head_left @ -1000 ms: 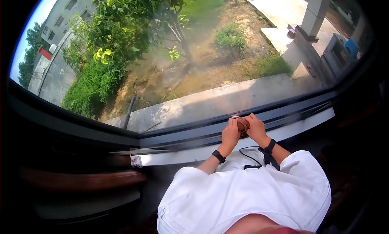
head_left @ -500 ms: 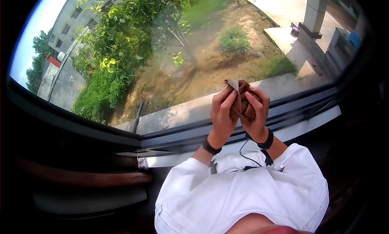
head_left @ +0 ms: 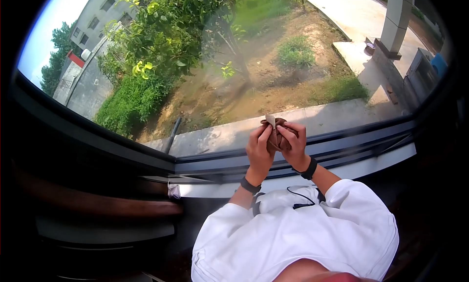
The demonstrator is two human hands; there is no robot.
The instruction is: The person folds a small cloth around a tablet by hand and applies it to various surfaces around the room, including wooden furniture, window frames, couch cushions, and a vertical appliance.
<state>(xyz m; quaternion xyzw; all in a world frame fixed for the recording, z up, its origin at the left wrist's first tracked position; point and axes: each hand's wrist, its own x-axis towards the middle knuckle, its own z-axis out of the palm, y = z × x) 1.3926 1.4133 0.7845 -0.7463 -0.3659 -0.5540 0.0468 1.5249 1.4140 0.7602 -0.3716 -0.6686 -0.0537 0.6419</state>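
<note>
A brown cloth [head_left: 276, 140] with a pale tag or corner at its top is bunched up between my two hands, in front of the window. My left hand [head_left: 260, 146] is closed on its left side, the thumb and fingers pressed into the folds. Gripping the right side, my right hand [head_left: 293, 143] has its fingers curled over the top of the bundle. Both wrists wear dark bands. The inside of the folded cloth is hidden by the fingers.
A dark window frame [head_left: 342, 135] and a white sill [head_left: 371, 166] run beyond my hands. To the left is a brown wooden armrest [head_left: 117, 205], with a small pale packet [head_left: 174, 191] at the sill's end. Outside stand a tree [head_left: 171, 38] and a pillar [head_left: 395, 25].
My hands have moved slightly left and down, toward me, with the cloth still between them. The fingers have shifted on its folds. The whole view has tilted a little.
</note>
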